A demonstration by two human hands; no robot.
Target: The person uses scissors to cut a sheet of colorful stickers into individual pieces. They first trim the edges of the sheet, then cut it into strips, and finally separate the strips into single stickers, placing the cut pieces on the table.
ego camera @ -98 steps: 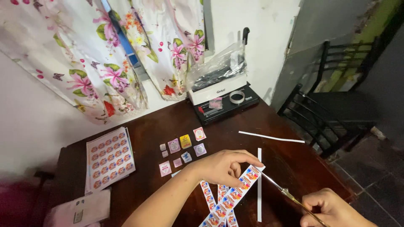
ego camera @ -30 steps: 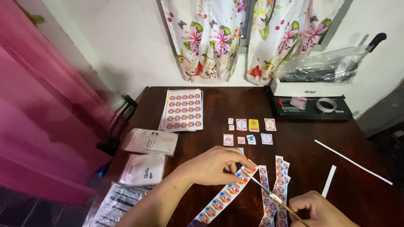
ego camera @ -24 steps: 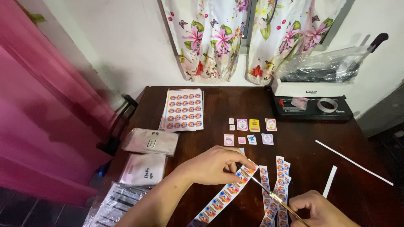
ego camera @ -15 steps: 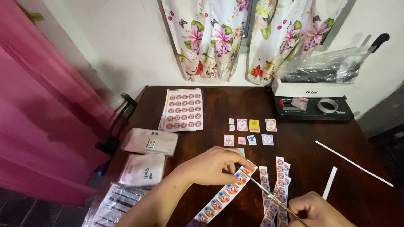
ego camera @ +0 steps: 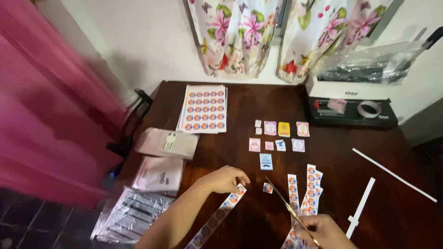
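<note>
The dark wooden desk point(ego camera: 406, 152) carries everything. At 11 o'clock lies 1 sheet of round stickers point(ego camera: 204, 108); at 9 o'clock sit 2 pale pouches point(ego camera: 167, 144) and, nearer, 1 bundle of clear bags point(ego camera: 129, 216). At 1 o'clock stands 1 black-and-white machine point(ego camera: 351, 99).

The sticker strip point(ego camera: 220, 213) runs from 7 o'clock up to 1 o'clock, its top end under the left hand point(ego camera: 223, 179), whose fingers point(ego camera: 241, 177) pinch it. The scissors point(ego camera: 290, 213) lie just to the strip's 3 o'clock side, blades parted, tip pointing to 11 o'clock, handles clenched in the right hand point(ego camera: 324, 230). 1 cut sticker point(ego camera: 267, 187) lies between strip end and blade tip, nearer the left hand.

About 3 more strips point(ego camera: 310, 189) lie at 3 o'clock, 2 white offcuts point(ego camera: 362, 205) beyond, and 9 small cards point(ego camera: 277, 138) at 12 o'clock.
</note>
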